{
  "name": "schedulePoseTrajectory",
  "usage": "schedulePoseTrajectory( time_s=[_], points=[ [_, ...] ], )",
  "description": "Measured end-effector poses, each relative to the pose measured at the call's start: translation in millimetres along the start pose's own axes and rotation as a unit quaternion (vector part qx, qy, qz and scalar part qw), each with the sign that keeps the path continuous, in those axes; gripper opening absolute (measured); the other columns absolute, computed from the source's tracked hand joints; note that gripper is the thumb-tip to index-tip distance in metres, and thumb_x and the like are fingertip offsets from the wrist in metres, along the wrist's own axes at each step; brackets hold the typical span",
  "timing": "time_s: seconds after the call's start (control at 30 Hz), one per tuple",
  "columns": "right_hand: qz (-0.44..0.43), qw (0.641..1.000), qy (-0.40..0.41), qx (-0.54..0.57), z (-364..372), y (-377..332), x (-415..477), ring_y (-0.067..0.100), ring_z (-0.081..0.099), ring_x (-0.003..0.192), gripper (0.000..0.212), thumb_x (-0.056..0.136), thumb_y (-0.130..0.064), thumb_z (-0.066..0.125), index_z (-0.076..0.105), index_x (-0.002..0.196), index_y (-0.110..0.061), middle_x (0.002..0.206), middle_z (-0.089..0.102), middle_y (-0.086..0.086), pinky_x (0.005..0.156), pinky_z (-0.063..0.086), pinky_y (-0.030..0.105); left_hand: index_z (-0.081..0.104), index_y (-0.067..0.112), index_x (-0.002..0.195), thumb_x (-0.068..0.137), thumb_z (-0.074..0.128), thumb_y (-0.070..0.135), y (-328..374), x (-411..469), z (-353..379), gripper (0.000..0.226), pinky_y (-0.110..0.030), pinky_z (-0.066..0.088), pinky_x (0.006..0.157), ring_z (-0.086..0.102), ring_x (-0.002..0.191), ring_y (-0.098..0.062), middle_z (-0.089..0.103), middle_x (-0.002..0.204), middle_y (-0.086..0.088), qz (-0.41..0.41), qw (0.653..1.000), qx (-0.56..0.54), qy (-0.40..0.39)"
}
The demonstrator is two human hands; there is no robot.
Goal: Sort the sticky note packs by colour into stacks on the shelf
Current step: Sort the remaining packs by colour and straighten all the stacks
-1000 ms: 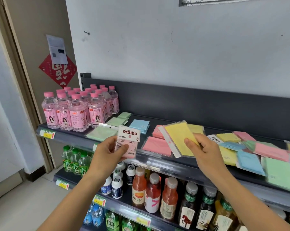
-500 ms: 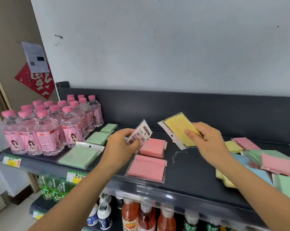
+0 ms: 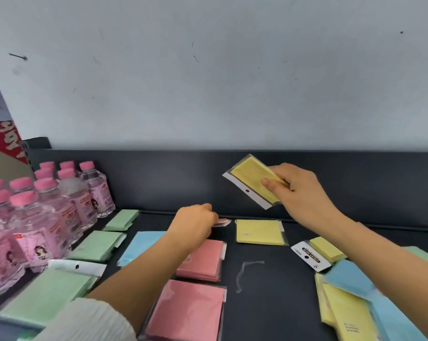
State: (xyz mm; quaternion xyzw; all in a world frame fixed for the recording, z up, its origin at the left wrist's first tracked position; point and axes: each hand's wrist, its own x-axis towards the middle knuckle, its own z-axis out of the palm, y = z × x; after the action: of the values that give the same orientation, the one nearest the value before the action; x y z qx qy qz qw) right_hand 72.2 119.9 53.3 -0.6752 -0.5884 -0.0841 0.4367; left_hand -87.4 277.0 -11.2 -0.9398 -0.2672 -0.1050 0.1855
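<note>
A cluster of clear bottles (image 3: pixel 48 217) with pink caps and pink labels crowds the left end of the dark shelf (image 3: pixel 269 303), below a pale wall (image 3: pixel 208 82); a red poster (image 3: pixel 4 134) shows at the far left, and a thin whitish scrap (image 3: pixel 244 274) lies on the bare shelf. Three green packs (image 3: pixel 97 244) run front to back beside the bottles, then a blue pack (image 3: pixel 139 244) partly hidden by the left forearm, then two pink packs (image 3: pixel 190 313) in a line. A flat yellow pack (image 3: pixel 259 232) lies near the back, and a loose heap (image 3: pixel 350 279) of yellow and blue packs sits at the right. At the heap's back edge a small yellow pack (image 3: pixel 318 252) has a black header card reading STICKY NOTE, upside down. The left hand (image 3: pixel 195 223) has its fingers curled on a small pink pack (image 3: pixel 222 222), low over the shelf behind the pink ones; only its end shows. The right hand (image 3: pixel 303 195) holds a wrapped yellow pack (image 3: pixel 249 175) tilted in the air, thumb and fingers clamped on one end, its white punched tab pointing down-left
</note>
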Motion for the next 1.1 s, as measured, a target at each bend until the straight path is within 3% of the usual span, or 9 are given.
schedulePoseTrajectory(
  time_s=[0.17,0.33,0.53,0.63,0.7,0.8,0.87,0.93,1.1],
  points=[
    [0.002,1.000,-0.021,-0.013,3,9,11,0.004,0.051,0.074,0.016,0.094,-0.027,0.050,0.064,0.099,-0.022,0.080,0.055,-0.011,0.062,0.034,0.016,0.062,0.013,0.094,0.090,0.049,0.016,-5,18,16,0.013,-0.031,0.035,0.062,0.053,0.094,-0.025,0.053,0.101,-0.005,-0.006,0.998,-0.009,-0.065],
    [0.012,0.999,-0.036,-0.016,6,9,9,0.008,0.053,0.075,0.017,0.094,-0.026,0.050,0.064,0.098,-0.018,0.082,0.057,-0.006,0.064,0.039,0.021,0.070,0.011,0.095,0.090,0.049,0.052,-7,27,20,0.046,-0.036,0.047,0.080,0.055,0.090,-0.024,0.050,0.096,-0.004,-0.010,0.972,-0.172,-0.158],
    [-0.014,0.998,-0.047,-0.029,15,-6,-1,0.007,0.054,0.081,0.021,0.094,-0.023,0.050,0.065,0.109,-0.024,0.088,0.058,-0.007,0.069,0.041,0.022,0.050,0.019,0.133,0.099,0.037,0.037,-28,13,22,0.041,-0.037,0.042,0.098,0.052,0.114,-0.023,0.052,0.126,-0.003,0.022,0.971,-0.208,-0.117],
    [-0.102,0.982,-0.049,-0.149,22,-22,-10,0.015,0.057,0.084,0.027,0.092,-0.015,0.054,0.064,0.115,-0.025,0.097,0.060,-0.006,0.068,0.047,0.029,0.063,0.010,0.114,0.098,0.041,0.027,-48,-2,15,0.032,-0.033,0.045,0.091,0.059,0.103,-0.023,0.064,0.113,-0.006,0.003,0.970,-0.242,-0.025],
    [-0.183,0.948,-0.039,-0.259,31,-35,-17,0.022,0.060,0.077,0.036,0.079,-0.002,0.068,0.067,0.110,-0.020,0.094,0.064,0.000,0.058,0.047,0.029,0.068,0.007,0.098,0.098,0.044,0.026,-62,-14,5,0.031,-0.029,0.049,0.081,0.065,0.087,-0.018,0.071,0.096,-0.004,-0.069,0.920,-0.385,0.008],
    [-0.241,0.899,-0.022,-0.366,50,-49,-25,0.025,0.060,0.068,0.052,0.056,0.006,0.079,0.070,0.102,-0.016,0.088,0.066,0.004,0.053,0.044,0.028,0.069,0.019,0.088,0.096,0.046,0.035,-79,-36,-12,0.029,-0.019,0.052,0.066,0.067,0.070,-0.006,0.074,0.081,0.002,-0.133,0.779,-0.612,-0.018],
    [-0.245,0.888,-0.011,-0.390,61,-54,-34,0.025,0.057,0.067,0.056,0.049,0.010,0.077,0.071,0.099,-0.015,0.083,0.063,0.005,0.053,0.039,0.029,0.071,0.022,0.086,0.094,0.051,0.033,-91,-52,-19,0.024,-0.017,0.052,0.065,0.066,0.067,-0.004,0.073,0.077,0.006,-0.104,0.793,-0.601,-0.015],
    [-0.219,0.889,-0.006,-0.402,66,-55,-47,0.026,0.055,0.063,0.055,0.047,0.012,0.076,0.072,0.095,-0.014,0.078,0.061,0.005,0.053,0.038,0.030,0.071,0.021,0.082,0.091,0.055,0.027,-100,-68,-22,0.020,-0.023,0.054,0.068,0.064,0.066,-0.008,0.072,0.075,0.007,-0.064,0.848,-0.526,0.008],
    [-0.080,0.907,-0.004,-0.414,74,-59,-87,0.028,0.060,0.054,0.051,0.039,0.014,0.083,0.076,0.082,-0.013,0.071,0.066,0.005,0.048,0.046,0.027,0.069,0.022,0.083,0.089,0.054,0.026,-91,-98,-9,0.017,-0.027,0.045,0.070,0.059,0.076,-0.010,0.068,0.083,0.008,0.057,0.916,-0.396,0.037]
  ],
)
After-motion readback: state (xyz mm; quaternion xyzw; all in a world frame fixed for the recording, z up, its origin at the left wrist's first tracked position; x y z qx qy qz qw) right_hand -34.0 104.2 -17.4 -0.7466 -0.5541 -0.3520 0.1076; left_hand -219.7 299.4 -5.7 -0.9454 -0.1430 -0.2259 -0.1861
